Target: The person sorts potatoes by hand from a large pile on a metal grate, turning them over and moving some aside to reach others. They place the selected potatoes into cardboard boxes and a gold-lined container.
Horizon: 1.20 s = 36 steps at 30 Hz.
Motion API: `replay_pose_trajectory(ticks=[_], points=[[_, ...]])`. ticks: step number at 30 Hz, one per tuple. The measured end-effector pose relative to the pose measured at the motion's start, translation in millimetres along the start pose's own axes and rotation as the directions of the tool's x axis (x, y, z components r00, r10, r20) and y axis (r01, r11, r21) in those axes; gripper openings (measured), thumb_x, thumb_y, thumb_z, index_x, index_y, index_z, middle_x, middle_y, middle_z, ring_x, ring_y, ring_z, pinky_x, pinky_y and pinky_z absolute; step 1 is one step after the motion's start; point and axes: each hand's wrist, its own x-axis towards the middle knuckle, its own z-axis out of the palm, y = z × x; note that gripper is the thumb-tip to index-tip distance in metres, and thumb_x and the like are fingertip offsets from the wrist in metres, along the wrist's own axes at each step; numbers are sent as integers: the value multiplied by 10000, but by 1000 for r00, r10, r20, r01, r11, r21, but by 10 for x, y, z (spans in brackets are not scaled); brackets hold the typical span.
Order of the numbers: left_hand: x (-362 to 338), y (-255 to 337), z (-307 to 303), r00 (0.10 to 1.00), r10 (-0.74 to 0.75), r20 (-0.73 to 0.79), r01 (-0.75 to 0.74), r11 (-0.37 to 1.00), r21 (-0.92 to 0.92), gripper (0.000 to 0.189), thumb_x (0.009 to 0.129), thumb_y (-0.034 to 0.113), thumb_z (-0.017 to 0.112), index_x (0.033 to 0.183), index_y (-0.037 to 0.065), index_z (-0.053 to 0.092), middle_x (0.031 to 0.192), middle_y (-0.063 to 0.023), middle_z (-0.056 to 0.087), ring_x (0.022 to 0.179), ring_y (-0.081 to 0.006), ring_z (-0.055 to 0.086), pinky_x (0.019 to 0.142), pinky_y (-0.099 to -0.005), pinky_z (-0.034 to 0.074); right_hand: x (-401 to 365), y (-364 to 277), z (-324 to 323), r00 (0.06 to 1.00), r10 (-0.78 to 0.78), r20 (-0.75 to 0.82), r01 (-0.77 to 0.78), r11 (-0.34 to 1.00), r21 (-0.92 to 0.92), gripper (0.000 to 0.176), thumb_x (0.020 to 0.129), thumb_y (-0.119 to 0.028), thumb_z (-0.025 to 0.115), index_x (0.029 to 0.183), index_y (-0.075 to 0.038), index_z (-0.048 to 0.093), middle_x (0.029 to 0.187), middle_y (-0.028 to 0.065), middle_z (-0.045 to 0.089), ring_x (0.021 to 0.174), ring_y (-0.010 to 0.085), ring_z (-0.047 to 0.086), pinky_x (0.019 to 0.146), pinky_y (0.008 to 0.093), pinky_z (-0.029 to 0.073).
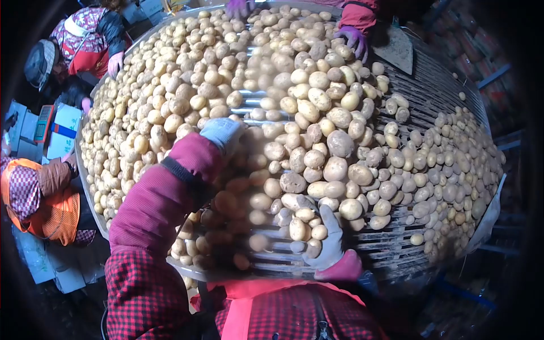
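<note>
Potatoes (340, 144) of mixed sizes lie heaped over a wide slatted metal table (272, 258). My left hand (222, 134), in a pale grey-blue glove, reaches forward into the middle of the heap. Its fingers are hidden and smeared by motion, and the potatoes beside it are blurred. Nearer my body, my right hand (333, 243) wears a grey glove with a pink cuff. Its fingers curl around a cluster of small potatoes (306, 226) at the near edge of the slats.
Across the table, a co-worker's purple-gloved hand (354, 41) touches potatoes; another purple glove (240, 8) is at the far rim. Two people work along the left side, one with a pink-gloved hand (115, 64). A red device (43, 123) sits by boxes (63, 130). A flat board (395, 50) lies far right.
</note>
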Motion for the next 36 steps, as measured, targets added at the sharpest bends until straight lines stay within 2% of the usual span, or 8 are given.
replay_pose_trajectory(ticks=[8, 12, 14, 17, 20, 21, 27, 36], points=[[-320, 110, 82, 957, -52, -286, -44, 947, -319, 283, 820, 151, 696, 1100, 113, 712, 1009, -165, 716, 928, -377, 703, 792, -481, 542, -45, 15, -77, 999, -48, 13, 49, 998, -46, 483, 1081, -427, 400, 1450, -119, 448, 1352, 134, 584, 1161, 244, 626, 744, 322, 586], [-685, 451, 65, 720, 273, -639, -535, 804, -260, 276, 785, 162, 733, 1058, 146, 696, 820, -60, 662, 771, -312, 647, 702, -450, 490, -35, 150, -161, 988, -135, 78, 152, 950, -274, 476, 1082, -418, 398, 1455, -124, 437, 1371, 141, 577, 1194, 252, 623, 756, 328, 593], [-968, 910, -167, 640, 434, -634, -712, 645, -277, 287, 794, 199, 746, 1067, 140, 680, 814, -36, 638, 790, -276, 621, 742, -416, 478, -58, 248, -243, 954, -250, 168, 301, 803, -514, 473, 1083, -414, 396, 1457, -127, 432, 1381, 145, 574, 1211, 256, 622, 762, 331, 596], [-1077, 1285, -51, 493, 558, -668, -840, 506, -197, 296, 839, 263, 743, 1089, 128, 662, 956, -35, 641, 921, -249, 615, 882, -423, 477, -59, -18, 20, 614, -508, 605, 662, -86, -744, 418, 1041, -309, 502, 1389, -79, 474, 1294, 109, 605, 1122, 218, 628, 812, 305, 579], [-1011, 1337, -132, 421, 614, -667, -897, 391, -207, 332, 878, 325, 705, 1126, 109, 659, 1057, -95, 626, 1018, -296, 617, 928, -483, 475, -123, 152, -116, 947, -291, 136, 322, 851, -414, 425, 1041, -323, 495, 1387, -78, 479, 1277, 114, 609, 1099, 217, 628, 799, 303, 575], [-958, 1301, -173, 412, 613, -674, -899, 394, -191, 338, 884, 330, 694, 1128, 99, 656, 1054, -112, 623, 1006, -312, 617, 906, -481, 481, -121, 108, -114, 978, -200, 66, 210, 943, -258, 428, 1040, -328, 493, 1387, -78, 481, 1272, 116, 611, 1091, 217, 627, 794, 303, 574], [93, 795, -199, 767, 290, -573, -518, 807, -285, 632, 952, 444, 626, 1420, 35, 510, 1301, -205, 592, 1180, -419, 552, 1039, -484, 427, -51, 30, -76, 999, -39, -13, 39, 999, -1, 444, 1039, -358, 479, 1383, -76, 491, 1239, 127, 620, 1045, 215, 626, 767, 300, 567], [-194, 284, 76, 891, 280, -358, -352, 923, -154, 467, 890, 414, 693, 1254, 128, 628, 1204, -159, 621, 1109, -387, 573, 946, -490, 460, -16, 16, -38, 999, -13, -32, 13, 1000, 1, 474, 1038, -402, 458, 1376, -74, 505, 1190, 144, 633, 977, 212, 625, 726, 297, 556]])
